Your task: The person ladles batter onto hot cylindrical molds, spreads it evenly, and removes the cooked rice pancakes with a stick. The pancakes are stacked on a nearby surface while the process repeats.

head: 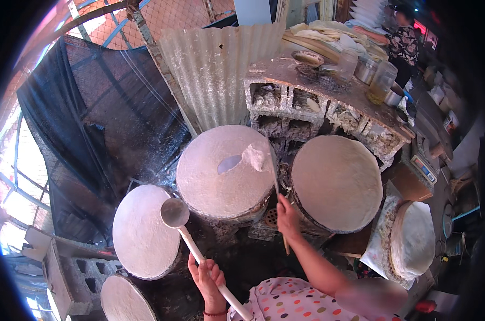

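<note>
My left hand (207, 277) grips the long pale handle of a ladle (175, 212), whose round bowl hangs over the right edge of the left griddle (146, 236). My right hand (287, 218) holds a thin flat stick (276, 176) like a spatula, reaching along the right rim of the middle griddle (206, 196). A pale layer of batter or thin bread coats that round griddle. On it lie a whitish soft lump (257, 157) and, beside that, a smooth grey oval patch (229, 164). Another coated griddle (338, 184) stands right of my right hand.
A further round griddle (126, 301) sits at lower left. Stacked thin flatbreads (413, 240) rest on cloth at right. Behind, a concrete-block counter (282, 100) bears jars (381, 82), pots and more flatbreads (338, 34). A person (405, 44) stands at the far right.
</note>
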A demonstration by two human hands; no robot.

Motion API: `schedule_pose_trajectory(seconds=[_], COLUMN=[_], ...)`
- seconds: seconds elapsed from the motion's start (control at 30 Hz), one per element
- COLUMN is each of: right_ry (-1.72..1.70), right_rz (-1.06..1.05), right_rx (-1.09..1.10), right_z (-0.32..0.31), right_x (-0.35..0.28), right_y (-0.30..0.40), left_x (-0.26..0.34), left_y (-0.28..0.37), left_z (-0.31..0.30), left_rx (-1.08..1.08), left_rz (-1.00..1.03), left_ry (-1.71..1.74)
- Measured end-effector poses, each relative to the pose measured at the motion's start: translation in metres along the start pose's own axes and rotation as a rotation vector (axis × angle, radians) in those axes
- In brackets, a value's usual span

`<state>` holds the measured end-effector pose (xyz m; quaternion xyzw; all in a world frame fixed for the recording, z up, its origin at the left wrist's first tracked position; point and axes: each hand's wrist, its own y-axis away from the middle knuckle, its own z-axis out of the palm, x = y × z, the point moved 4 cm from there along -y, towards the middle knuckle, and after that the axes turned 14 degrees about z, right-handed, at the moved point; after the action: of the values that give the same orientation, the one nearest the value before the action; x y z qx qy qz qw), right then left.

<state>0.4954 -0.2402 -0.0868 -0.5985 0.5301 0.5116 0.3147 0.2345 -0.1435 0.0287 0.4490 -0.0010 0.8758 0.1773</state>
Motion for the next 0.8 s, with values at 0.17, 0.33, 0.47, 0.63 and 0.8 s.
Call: schedule_pose_trajectory(seconds=[0.17,0.33,0.47,0.63,0.8], right_ry=[0.008,0.072,0.039,0.126,0.042], right_rz=[-0.134,-0.116,0.056,-0.141,-0.180], right_rx=[-0.098,-0.148,-0.080,-0.223,-0.227], right_z=[0.048,0.037,0.011,0.042,0.020], right_x=[-0.018,-0.036,-0.013,-0.032,-0.038], right_y=[0.021,0.038,0.003,0.036,0.022], left_x=[0.002,0.011,0.011,0.005,0.005], left_y=[0.002,0.005,0.008,0.005,0.002], left_z=[-0.002,-0.012,-0.017,-0.011,0.001], left_rx=[-0.004,0.026,0.041,0.055,0.045], left_rz=[-0.022,0.004,0.018,0.015,0.041], left_ry=[0.035,0.045,0.041,0.047,0.016])
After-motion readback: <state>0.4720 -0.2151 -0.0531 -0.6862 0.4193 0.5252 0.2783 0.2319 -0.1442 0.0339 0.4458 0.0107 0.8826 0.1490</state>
